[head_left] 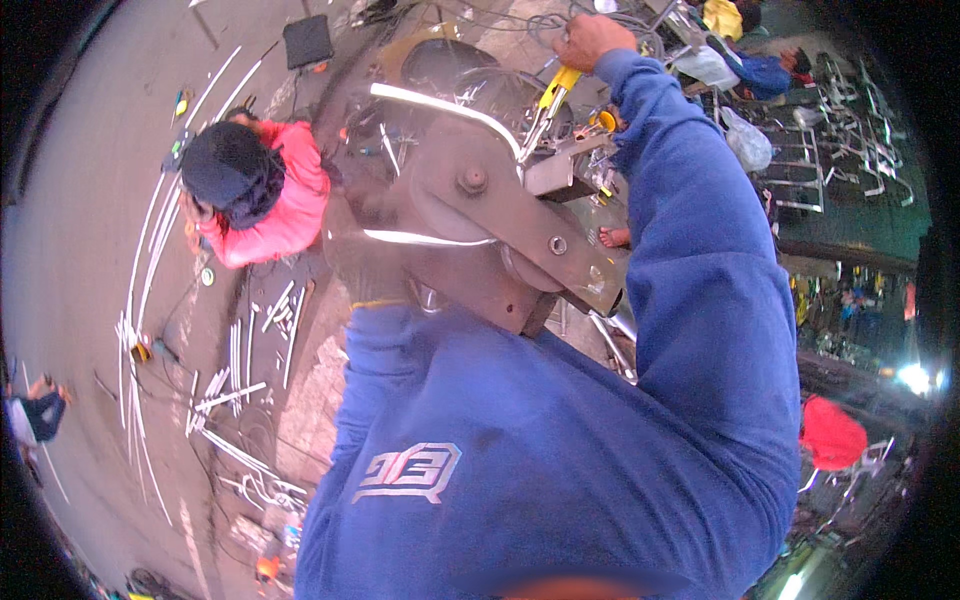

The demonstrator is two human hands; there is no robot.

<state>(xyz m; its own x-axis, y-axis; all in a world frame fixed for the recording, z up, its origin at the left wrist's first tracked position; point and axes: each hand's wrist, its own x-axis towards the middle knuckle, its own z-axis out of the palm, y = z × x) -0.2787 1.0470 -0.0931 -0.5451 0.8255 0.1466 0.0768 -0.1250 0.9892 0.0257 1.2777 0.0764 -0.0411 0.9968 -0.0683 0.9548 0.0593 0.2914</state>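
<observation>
My right hand (592, 44) is closed at the top end of a yellow-handled tool (557, 88), whose metal prongs reach down to a bright bent metal tube (450, 105). The tube curves around the head of a grey belt-grinder-like machine (470, 180) with a bolted arm plate. A second bright length of metal (430, 238) crosses the lower side of that head; whether it is the same tube I cannot tell. My left hand (365, 265), apparently in a grey glove with a yellow hem, is smeared beside this lower length. Its fingers cannot be made out.
A person in a pink top and dark cap (230, 175) crouches at left. Long metal strips (150, 240) and cut pieces (235, 390) lie on the floor. Cables (540, 25) run past my right hand. At right are metal frames (800, 170) and a person in red (832, 435).
</observation>
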